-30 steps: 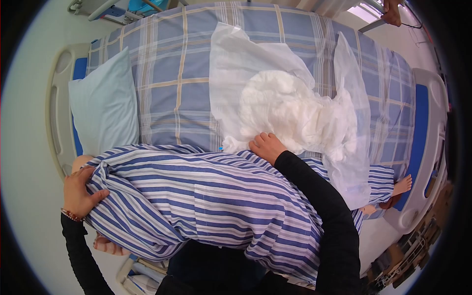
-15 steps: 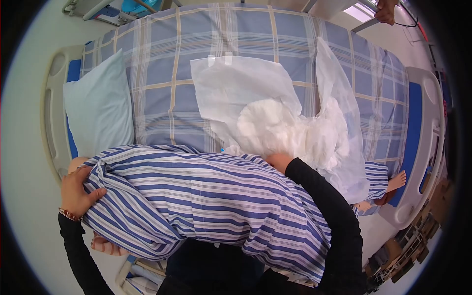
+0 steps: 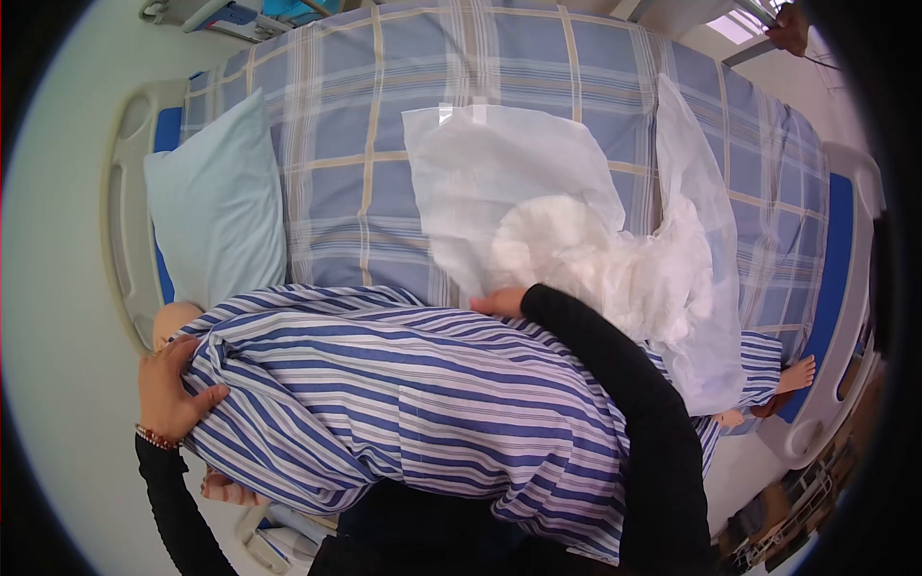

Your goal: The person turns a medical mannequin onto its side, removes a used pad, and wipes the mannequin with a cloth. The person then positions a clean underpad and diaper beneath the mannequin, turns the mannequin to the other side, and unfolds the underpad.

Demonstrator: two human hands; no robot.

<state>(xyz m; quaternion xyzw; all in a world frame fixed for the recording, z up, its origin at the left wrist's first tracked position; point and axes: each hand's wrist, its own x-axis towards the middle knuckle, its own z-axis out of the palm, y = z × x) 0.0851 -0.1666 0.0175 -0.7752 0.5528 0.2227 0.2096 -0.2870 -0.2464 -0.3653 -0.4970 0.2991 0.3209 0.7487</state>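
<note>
A figure in a blue-and-white striped gown (image 3: 423,384) lies on its side along the near edge of the bed. At its shoulder, my left hand (image 3: 176,389) rests on the striped cloth with thumb and fingers apart. My right hand (image 3: 499,302) is at the far side of the body, where the cloth meets a white diaper (image 3: 509,163); its fingertips are partly hidden there. The diaper is spread on the sheet, with tape tabs at its far edge and a bunched padded middle (image 3: 615,274). Bare feet (image 3: 796,374) show at the right.
A pale blue pillow (image 3: 219,206) lies by the left bed end board (image 3: 120,206). Plaid sheet (image 3: 336,125) covers the mattress. Another board (image 3: 855,288) stands at the right. Another person's hand (image 3: 789,31) is at the top right, by a metal rail.
The far part of the diaper has come down toward the body and spread flatter. My right hand went under its near edge, then shifted left. My left hand has stayed on the shoulder.
</note>
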